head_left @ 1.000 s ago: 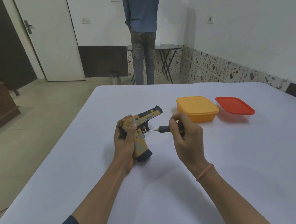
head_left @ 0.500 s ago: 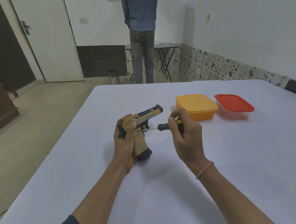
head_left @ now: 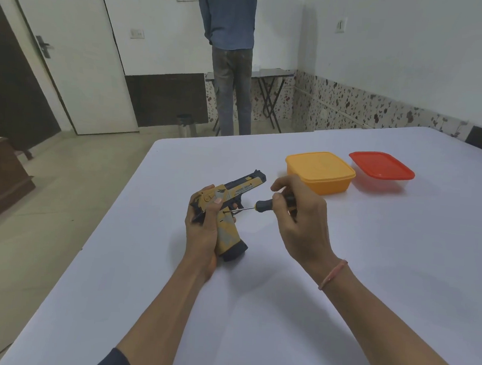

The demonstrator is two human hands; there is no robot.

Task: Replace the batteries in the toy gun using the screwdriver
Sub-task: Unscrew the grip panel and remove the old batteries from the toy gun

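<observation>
A yellow and dark blue toy gun (head_left: 232, 210) stands grip-down on the white table (head_left: 339, 303), barrel pointing away to the right. My left hand (head_left: 202, 231) is wrapped around its grip and rear. My right hand (head_left: 297, 217) holds a screwdriver (head_left: 264, 204) with a black and orange handle. Its thin metal shaft points left and its tip touches the gun's side just above the grip. The back of the handle is hidden inside my fingers.
An orange lidded box (head_left: 319, 170) and a clear box with a red lid (head_left: 380, 169) stand behind my right hand. The table's left edge runs close to my left arm. A person (head_left: 229, 53) stands at the far wall by a folding table (head_left: 270, 73).
My right fingers have shifted on the screwdriver handle, the index finger lifting off it. The gun and my left hand have stayed in place.
</observation>
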